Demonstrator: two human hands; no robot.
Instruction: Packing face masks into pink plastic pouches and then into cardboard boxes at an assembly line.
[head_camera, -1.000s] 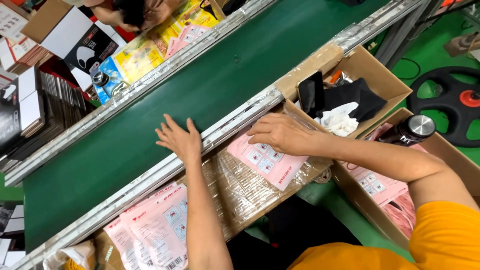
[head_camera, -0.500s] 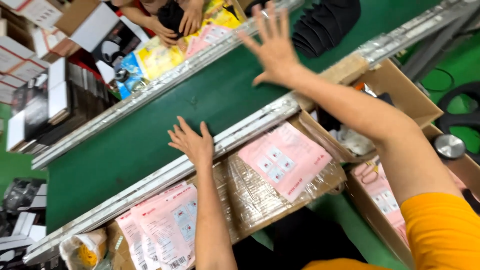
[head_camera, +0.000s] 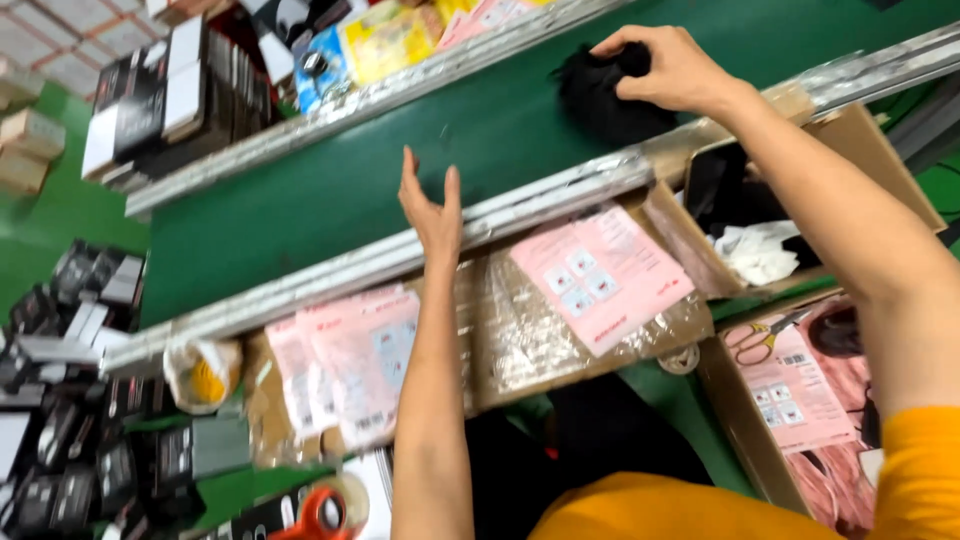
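Note:
My right hand reaches far across the green conveyor belt and grips a black fuzzy bundle lying on it. My left hand hovers over the belt's near metal rail, fingers apart, holding nothing. Below the rail a pink printed packet lies on a plastic-wrapped cardboard box. More pink packets lie to its left.
An open cardboard box with black and white items sits at the right. Another box holds pink packets and scissors. Black and white cartons stack beyond the belt. Small black boxes lie at the left, a tape dispenser below.
My right hand left the pink packet, swung up over the belt and closed on the black bundle. My left hand stayed near the rail. The view shifted left.

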